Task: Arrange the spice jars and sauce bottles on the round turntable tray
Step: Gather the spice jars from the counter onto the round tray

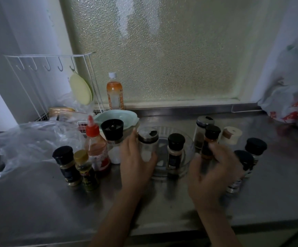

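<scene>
Both forearms came in from the bottom edge over the steel bench (37,202). Left hand (137,168) was wrapped around a clear shaker jar (147,145) with a metal lid, holding it at the left rim of the clear round tray (189,154). Right hand (214,173) gripped a dark spice jar (209,143) with a black cap, just off the tray's right edge. One black-capped jar (175,151) already stood upright on the tray. Left of it sat a red-capped sauce bottle (96,147), a grinder (113,139) and two small bottles (76,166); more jars (251,152) waited on the right, kinda blurry.
</scene>
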